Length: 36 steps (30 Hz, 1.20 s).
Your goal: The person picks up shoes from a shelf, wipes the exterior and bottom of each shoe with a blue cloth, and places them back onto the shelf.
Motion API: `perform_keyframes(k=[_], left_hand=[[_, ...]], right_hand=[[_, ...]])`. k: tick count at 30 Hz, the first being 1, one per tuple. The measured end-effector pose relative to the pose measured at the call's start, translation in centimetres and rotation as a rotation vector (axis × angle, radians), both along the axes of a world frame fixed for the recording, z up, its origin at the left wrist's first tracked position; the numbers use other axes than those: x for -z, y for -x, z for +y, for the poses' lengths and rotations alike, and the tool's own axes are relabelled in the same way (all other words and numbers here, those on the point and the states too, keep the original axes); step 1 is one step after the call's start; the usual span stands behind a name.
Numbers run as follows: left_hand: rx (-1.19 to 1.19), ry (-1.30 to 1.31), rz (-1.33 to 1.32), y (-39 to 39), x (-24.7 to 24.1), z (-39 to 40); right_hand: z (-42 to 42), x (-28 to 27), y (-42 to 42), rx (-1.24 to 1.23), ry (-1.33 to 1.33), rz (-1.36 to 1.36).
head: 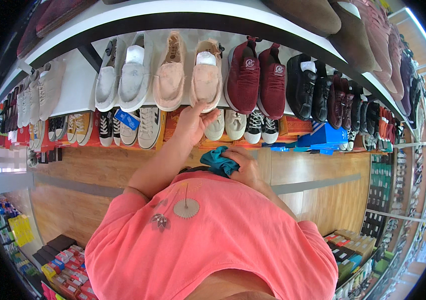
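My left hand (191,125) reaches up to the shelf, its fingers at the toe of a pale pink slip-on shoe (207,80) with frayed edges and white paper stuffing. The matching pink shoe (169,77) stands just left of it. In my right hand (245,165), close to my waist, a teal cloth (218,160) is bunched up. Left of the pink pair is a pair of grey slip-on shoes (135,77). To the right stand maroon knit sneakers (243,78).
The white shelf (74,88) carries more pairs, including black shoes (301,88). Below it are canvas sneakers (149,127), orange shoeboxes (293,126) and a blue shoebox (322,135). Stacked shoeboxes (66,273) stand behind me on the wood-look floor (63,210). Another shelf with shoes overhangs above.
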<state>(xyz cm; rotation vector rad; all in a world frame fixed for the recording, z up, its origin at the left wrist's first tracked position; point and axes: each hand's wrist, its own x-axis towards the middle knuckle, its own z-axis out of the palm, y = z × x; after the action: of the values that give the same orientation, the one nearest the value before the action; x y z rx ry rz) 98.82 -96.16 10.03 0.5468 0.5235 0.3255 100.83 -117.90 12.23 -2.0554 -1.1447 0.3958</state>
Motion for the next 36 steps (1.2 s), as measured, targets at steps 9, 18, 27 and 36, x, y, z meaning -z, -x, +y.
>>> perform_keyframes(k=[9,18,27,36], left_hand=[[-0.007,-0.063,0.026,-0.1,0.1,1.1],[0.002,-0.077,0.024,0.2,0.8,0.9],[0.149,-0.043,0.139,0.3,0.2,-2.0],[-0.013,0.058,0.105,-6.0,-0.4,-7.0]], right_hand=[[0.1,-0.2,2.2,0.106,0.003,0.068],[0.1,-0.6,3.7,0.253,0.014,0.033],[-2.3,0.7,-0.1,0.184,-0.034,0.048],[-7.6,0.0,-7.7,-0.098,-0.11,0.031]])
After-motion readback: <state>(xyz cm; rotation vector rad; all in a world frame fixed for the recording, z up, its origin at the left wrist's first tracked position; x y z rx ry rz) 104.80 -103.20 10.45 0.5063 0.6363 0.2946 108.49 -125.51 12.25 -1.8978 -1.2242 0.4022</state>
